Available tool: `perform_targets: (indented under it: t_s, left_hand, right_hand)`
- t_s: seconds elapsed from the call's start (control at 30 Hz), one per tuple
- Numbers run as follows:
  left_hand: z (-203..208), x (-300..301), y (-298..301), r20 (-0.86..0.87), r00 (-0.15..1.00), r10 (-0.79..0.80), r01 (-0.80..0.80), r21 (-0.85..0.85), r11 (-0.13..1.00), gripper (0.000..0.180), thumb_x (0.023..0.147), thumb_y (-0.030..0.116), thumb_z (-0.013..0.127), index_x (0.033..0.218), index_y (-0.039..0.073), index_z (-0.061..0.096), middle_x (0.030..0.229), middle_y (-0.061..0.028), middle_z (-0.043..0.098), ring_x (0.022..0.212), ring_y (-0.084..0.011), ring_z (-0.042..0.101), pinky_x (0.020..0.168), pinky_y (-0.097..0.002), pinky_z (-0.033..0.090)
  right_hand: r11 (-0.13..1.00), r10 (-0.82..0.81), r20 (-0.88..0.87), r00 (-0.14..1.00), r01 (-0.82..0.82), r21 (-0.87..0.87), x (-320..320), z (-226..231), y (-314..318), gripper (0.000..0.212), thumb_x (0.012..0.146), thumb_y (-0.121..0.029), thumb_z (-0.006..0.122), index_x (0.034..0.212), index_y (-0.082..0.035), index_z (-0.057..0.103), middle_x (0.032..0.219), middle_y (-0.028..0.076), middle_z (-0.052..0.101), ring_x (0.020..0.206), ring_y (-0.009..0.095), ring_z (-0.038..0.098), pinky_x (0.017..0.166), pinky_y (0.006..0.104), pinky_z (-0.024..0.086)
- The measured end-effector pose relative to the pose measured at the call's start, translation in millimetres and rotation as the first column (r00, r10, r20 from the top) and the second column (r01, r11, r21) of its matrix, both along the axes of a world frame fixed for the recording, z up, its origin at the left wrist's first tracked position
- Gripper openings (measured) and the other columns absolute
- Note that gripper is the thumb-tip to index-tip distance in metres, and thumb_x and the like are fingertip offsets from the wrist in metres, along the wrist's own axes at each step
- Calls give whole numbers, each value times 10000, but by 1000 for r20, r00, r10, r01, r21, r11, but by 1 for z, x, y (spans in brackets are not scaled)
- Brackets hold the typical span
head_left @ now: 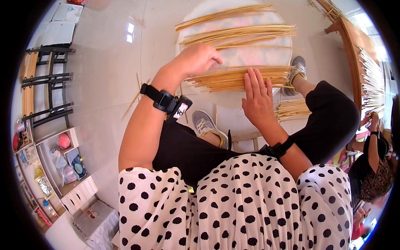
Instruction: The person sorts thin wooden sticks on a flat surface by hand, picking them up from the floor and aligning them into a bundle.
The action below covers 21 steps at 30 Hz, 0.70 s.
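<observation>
Thin straw-coloured sticks (227, 80) lie side by side in a spread layer at the near edge of a round, pale table (233, 58). My right hand (259, 98) rests flat on their right half, fingers stretched out. Above their left end is my left hand (195, 60), its fingers curled downward and together; the thumb and anything in its grasp are hidden. Beyond it, more sticks (246, 33) form a loose row across the table. Another narrow bunch (225, 16) lies along the far side. Both my wrists wear black straps.
More sticks (293, 109) lie low beside my right knee, and a few loose ones (132, 102) on the tiled floor (104, 83). A brown wooden table (354, 54) at the right bears pale sticks (373, 81); another person's hand (374, 121) is there. Shelves (62, 166) stand left.
</observation>
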<state>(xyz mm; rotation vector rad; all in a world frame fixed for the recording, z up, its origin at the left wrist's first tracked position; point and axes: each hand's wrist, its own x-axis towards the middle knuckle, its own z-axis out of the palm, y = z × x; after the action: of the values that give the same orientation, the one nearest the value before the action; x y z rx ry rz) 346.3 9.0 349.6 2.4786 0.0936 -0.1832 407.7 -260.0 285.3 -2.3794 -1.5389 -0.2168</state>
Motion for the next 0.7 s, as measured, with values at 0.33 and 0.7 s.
perform_targets:
  t_s: [0.33, 0.7]
  left_hand:
    - [2, 10, -28, 150, 989, -10, 5, 38, 999, 168, 855, 14, 684, 1009, 34, 749, 915, -120, 691, 831, -309, 672, 733, -390, 533]
    - [-1, 14, -44, 171, 985, -4, -2, 33, 999, 142, 812, -19, 693, 934, 26, 750, 864, -140, 693, 796, -343, 673, 723, -401, 538]
  right_hand:
    - [1000, 31, -43, 999, -31, -2, 1, -3, -1, 646, 859, -81, 541, 1487, 28, 437, 1593, 171, 379, 1494, 305, 341, 1199, 523, 236]
    - [1000, 17, -34, 999, -17, -19, 1, -3, -3, 629, 884, -92, 511, 1498, 16, 427, 1608, 145, 361, 1511, 282, 313, 1227, 501, 175]
